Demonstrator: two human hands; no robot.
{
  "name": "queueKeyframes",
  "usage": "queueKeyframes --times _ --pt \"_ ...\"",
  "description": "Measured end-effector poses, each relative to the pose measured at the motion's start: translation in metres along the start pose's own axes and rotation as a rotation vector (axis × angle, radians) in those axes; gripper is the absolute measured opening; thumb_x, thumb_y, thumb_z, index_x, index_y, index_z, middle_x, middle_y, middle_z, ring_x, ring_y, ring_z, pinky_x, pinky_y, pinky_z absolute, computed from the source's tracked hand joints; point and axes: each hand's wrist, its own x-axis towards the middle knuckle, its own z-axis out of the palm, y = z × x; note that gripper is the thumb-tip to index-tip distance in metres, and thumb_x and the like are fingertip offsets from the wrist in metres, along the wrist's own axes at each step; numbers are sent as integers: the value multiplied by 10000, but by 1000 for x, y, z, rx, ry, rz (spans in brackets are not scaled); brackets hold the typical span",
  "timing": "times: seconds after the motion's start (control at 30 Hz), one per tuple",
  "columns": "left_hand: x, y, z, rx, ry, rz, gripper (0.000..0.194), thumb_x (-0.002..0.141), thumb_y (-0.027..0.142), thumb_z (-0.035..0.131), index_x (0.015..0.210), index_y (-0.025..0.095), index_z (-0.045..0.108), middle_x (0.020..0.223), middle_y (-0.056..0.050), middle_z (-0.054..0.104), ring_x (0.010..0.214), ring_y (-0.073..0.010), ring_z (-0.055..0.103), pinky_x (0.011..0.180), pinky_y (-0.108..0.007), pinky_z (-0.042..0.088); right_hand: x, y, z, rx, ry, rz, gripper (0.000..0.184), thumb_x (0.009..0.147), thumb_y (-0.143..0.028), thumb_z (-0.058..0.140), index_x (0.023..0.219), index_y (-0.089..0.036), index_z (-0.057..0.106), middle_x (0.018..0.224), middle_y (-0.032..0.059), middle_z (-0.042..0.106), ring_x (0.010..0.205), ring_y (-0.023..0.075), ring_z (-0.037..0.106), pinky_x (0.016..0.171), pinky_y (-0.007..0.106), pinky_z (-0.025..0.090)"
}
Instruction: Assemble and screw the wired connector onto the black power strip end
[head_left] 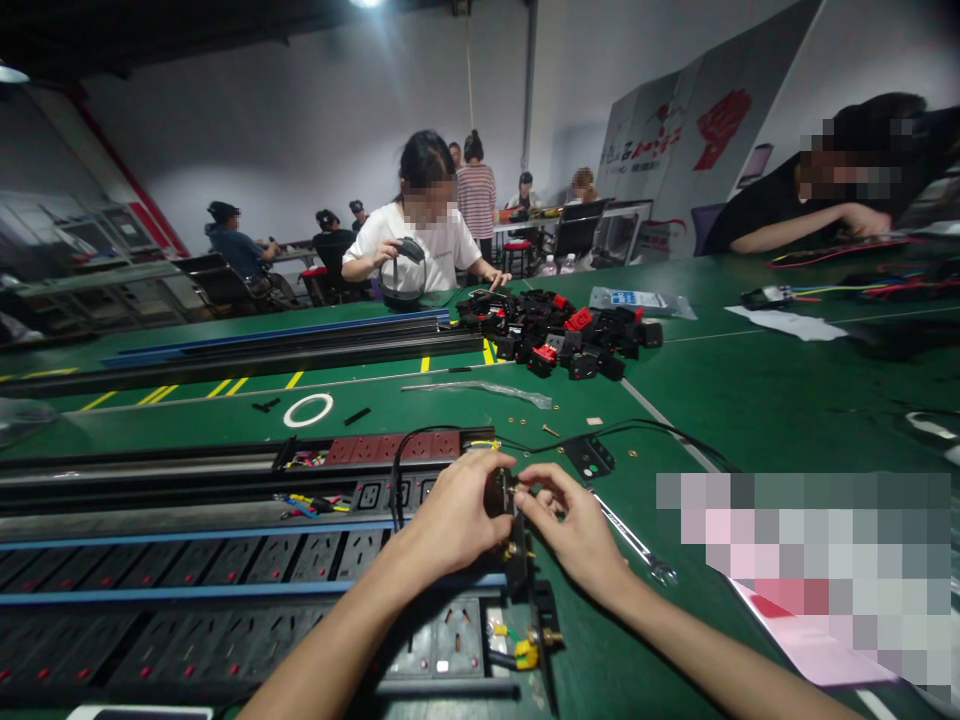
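Note:
My left hand [461,510] is closed around the upper part of a black end plate [517,570], which stands upright at the right ends of the socket strips. Brass bolts [551,637] stick out of the plate. At its right face, the fingertips of my right hand [562,515] pinch a small brass fastener [516,490]; whether it is a nut or a bolt end is too small to tell. Under my left forearm lie power strips with black sockets [285,557] and blue edges. Yellow-sleeved wires [525,655] come out near the plate's lower end.
A wrench [637,545] lies right of my right hand. Beyond are a black bracket [589,457], a loose screw [551,430], a white ring [308,410] and a pile of black and red parts [562,335]. A co-worker [420,230] sits across the green table [720,400].

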Motion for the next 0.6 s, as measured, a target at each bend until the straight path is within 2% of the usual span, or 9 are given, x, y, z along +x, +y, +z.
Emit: queueKeyframes --times 0.13,0.27,0.37,0.47,0.6 --pt "0 -1 0 -6 -9 12 570 657 80 684 1214 168 603 1269 -98 632 1181 -262 585 1049 -410 465 1 2 -2 -114 -14 -35 280 924 -452 530 940 -198 647 809 31 616 714 172 546 653 285 440" --pt "0 -2 1 -9 -3 15 575 660 81 686 1220 181 600 1286 -94 624 1178 -260 585 1051 -414 462 1 -1 -6 -252 29 -96 328 961 -460 461 900 -222 679 1010 78 605 1028 239 542 925 391 442" --pt "0 -1 0 0 -4 -3 577 655 85 698 1217 176 602 1288 -101 624 1174 -265 587 1053 -419 462 -1 -2 -6 -278 15 -70 371 980 -461 406 887 -233 683 1170 96 553 1183 255 482 1038 440 390" --pt "0 0 0 6 0 -13 574 648 85 705 1208 167 606 1271 -105 632 1167 -269 591 1048 -416 467 -3 -2 -6 -264 10 -71 303 976 -427 413 949 -243 652 1269 94 500 1289 249 417 1102 457 339" --pt "0 0 0 0 7 -1 547 669 105 706 1204 162 607 1253 -100 639 1152 -263 599 1040 -410 472 -4 -3 -5 -266 -30 -147 157 906 -300 506 1021 -237 593 1316 97 477 1315 246 398 1107 465 343"
